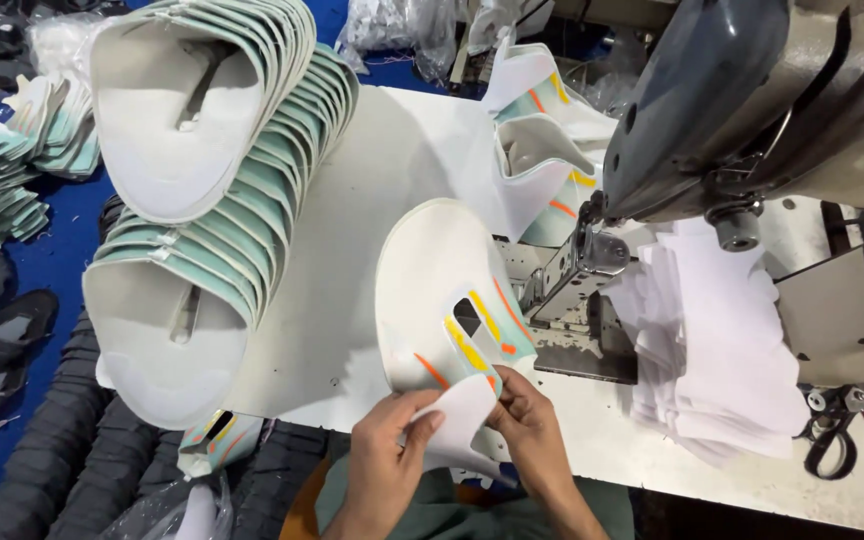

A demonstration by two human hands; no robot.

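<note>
You are working under bright, even overhead light that leaves only soft, short shadows beneath the stacked shoe uppers [222, 190] and your hands. The white table [372, 200] and the pile of white fabric pieces [722, 340] come close to washing out, while the sewing machine head [752, 100] carries a dull sheen. Your wide lens bends the edges, and the near corners look slightly soft.

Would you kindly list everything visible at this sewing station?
shoe upper: one, white with yellow and orange stripes, table centre, held
white fabric piece: one, between both hands
stacked uppers: many, white and mint, left
sewn uppers: several, behind the machine
sewing machine: one, grey, right
white fabric pile: one, under the machine arm
scissors: one, dark, right edge
table: one, white
left hand: gripping the fabric piece
right hand: gripping the fabric piece
</note>
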